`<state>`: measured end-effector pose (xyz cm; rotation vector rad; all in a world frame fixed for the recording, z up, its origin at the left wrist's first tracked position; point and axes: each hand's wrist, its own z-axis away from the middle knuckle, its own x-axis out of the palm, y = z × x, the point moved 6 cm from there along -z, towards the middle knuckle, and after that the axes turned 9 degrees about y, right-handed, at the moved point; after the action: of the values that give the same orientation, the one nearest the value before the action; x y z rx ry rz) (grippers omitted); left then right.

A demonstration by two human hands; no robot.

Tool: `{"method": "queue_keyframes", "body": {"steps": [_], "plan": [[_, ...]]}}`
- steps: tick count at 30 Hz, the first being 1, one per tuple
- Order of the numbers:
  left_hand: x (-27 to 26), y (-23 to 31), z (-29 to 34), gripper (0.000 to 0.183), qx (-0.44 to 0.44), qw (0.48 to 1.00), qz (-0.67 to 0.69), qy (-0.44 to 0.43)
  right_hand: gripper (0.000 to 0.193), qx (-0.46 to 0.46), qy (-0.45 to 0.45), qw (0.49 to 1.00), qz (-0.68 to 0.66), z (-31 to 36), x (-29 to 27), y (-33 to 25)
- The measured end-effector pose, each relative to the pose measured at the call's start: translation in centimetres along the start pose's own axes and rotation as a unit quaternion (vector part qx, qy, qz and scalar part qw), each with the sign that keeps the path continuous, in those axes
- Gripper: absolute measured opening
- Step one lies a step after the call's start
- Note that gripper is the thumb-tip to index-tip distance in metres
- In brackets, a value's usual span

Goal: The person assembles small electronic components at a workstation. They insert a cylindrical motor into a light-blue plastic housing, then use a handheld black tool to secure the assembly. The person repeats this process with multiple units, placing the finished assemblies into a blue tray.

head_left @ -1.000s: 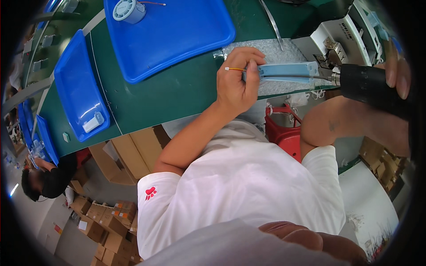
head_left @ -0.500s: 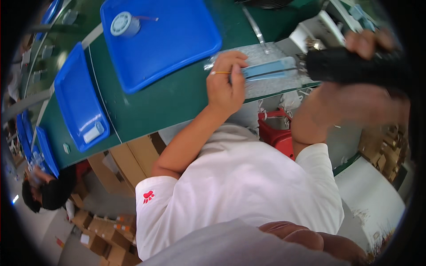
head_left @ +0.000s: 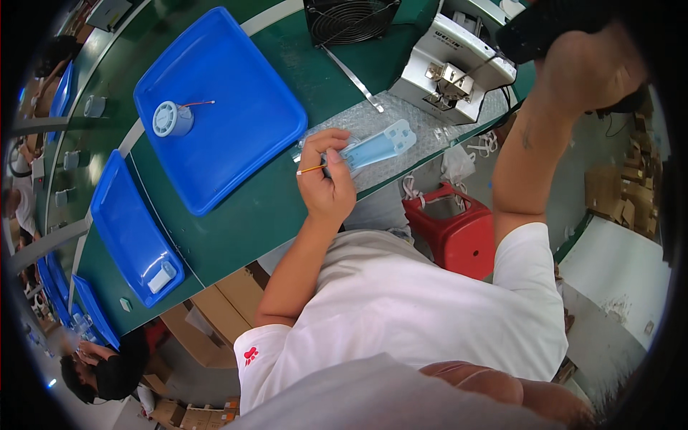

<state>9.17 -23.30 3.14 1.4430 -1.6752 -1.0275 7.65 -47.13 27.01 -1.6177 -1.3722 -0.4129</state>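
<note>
My left hand is closed around one end of a light blue, translucent plastic housing, held just over the bubble wrap. A short orange wire end sticks out at its fingers. To the right, my right hand grips a black electric screwdriver, raised beside a white screw feeder. The thin bit slants down to the metal block on the feeder's front; whether its tip touches a screw is too small to tell.
A large blue tray holds a round white part with wires. Left of it lies a smaller blue tray. A black fan and metal strip sit behind. A red stool stands below; a co-worker is at lower left.
The screwdriver has gone from the blue housing, where its bit was, over to the screw feeder. The left hand still holds the housing. The whole view has shifted, showing more of the feeder and fan.
</note>
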Motion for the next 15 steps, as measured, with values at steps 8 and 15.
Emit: {"method": "queue_keyframes", "body": {"steps": [8, 15], "plan": [[0.0, 0.0, 0.0, 0.016, -0.011, 1.0, 0.005, 0.004, 0.053, -0.026, -0.125, 0.957, 0.262, -0.2, -2.6, -1.3], [-0.2, 0.3, -0.1, 0.012, 0.006, 1.0, -0.019, -0.001, 0.07, 0.104, -0.161, 0.979, 0.07, 1.9, -5.2, -3.0]]}}
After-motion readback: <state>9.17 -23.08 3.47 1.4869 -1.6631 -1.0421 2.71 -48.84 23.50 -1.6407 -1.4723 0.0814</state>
